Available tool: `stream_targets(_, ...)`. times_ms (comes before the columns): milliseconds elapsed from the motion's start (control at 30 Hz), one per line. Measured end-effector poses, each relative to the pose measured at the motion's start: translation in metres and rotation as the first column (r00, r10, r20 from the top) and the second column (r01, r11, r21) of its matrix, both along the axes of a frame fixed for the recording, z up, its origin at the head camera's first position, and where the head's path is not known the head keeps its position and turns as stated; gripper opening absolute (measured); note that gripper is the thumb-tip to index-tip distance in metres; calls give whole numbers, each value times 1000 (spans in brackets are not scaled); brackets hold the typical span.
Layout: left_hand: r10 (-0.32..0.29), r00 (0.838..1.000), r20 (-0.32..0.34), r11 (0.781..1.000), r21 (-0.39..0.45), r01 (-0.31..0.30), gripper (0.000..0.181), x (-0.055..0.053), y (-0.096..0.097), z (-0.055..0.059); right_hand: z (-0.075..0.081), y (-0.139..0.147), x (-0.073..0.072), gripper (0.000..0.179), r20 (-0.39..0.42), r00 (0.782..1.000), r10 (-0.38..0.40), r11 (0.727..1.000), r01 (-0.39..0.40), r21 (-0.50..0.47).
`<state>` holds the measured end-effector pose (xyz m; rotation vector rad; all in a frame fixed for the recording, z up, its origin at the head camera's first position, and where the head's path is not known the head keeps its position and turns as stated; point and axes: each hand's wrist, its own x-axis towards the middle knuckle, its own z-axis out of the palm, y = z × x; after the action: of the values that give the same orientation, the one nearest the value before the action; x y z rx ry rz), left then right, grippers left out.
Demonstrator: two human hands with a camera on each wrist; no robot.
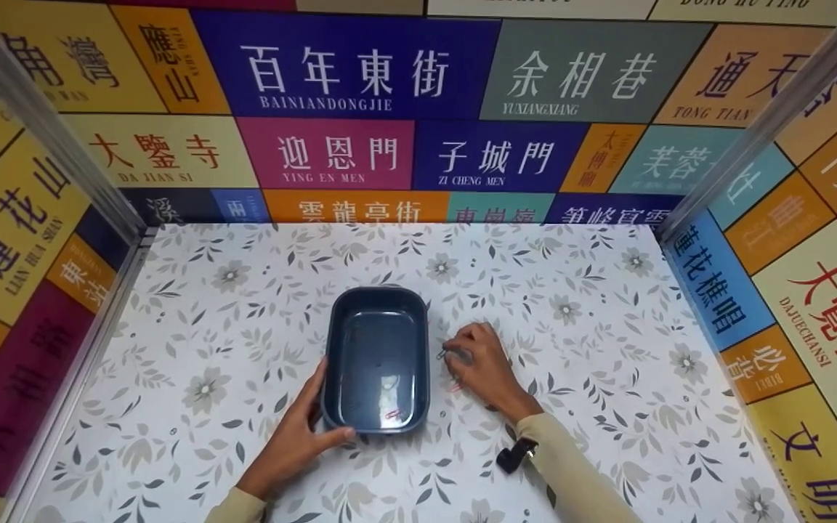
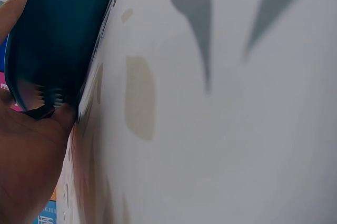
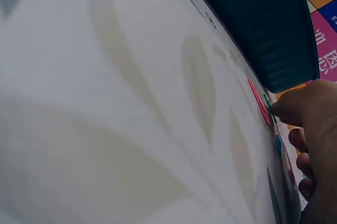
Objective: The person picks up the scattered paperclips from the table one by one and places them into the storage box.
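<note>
A dark blue rectangular container [image 1: 378,349] with rounded corners sits on the patterned cloth, its open top facing up. My left hand [image 1: 291,439] grips its near left corner, thumb at the near rim and fingers along the left outer wall. Just right of the container, my right hand [image 1: 487,367] has its thumb and fingertip together at a thin green clip-like piece [image 3: 268,105]. Beside that piece lies a thin pink one [image 3: 257,98], and a small blue piece [image 3: 278,144] is close under the fingers. Inside the container, a small red piece [image 1: 394,415] shows near its front end.
White cloth [image 1: 208,319] with grey leaves and flowers covers the table. Panels with colourful Chinese signs [image 1: 346,73] rise at the back and both sides, with clear strips at the corners. A dark band [image 1: 516,456] sits on my right wrist.
</note>
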<state>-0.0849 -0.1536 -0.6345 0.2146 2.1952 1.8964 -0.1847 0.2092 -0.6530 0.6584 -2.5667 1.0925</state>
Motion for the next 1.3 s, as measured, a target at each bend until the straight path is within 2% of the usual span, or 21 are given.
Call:
stream_targets(267,-14,999,38,1000,8,14,124,0,0,1,3,-2,3,7,-25,1000,-13,999,13,29)
stream_targets(500,-2,1000,30,1000,9,2,124,0,0,1,5,-8,3,10,-38,999,-25,997,28,75)
stream_targets(767,5,1000,28,1000,6,-5,126,1,0,0,3,-11,2,11,-47,999,-20,997,23,70)
stream_targets(967,11,1000,29,1000,-17,-11,126,1,0,-1,7,-13,5,15,-45,998,-33,999,35,28)
stream_targets(1200,1,999,38,1000,-30,0,124,0,0,0,17,-13,11,16,39,997,-72,995,75,-62)
stream_targets(1300,-2,999,37,999,-32,4,123,0,0,-1,22,-13,12,17,52,995,-87,991,92,-94)
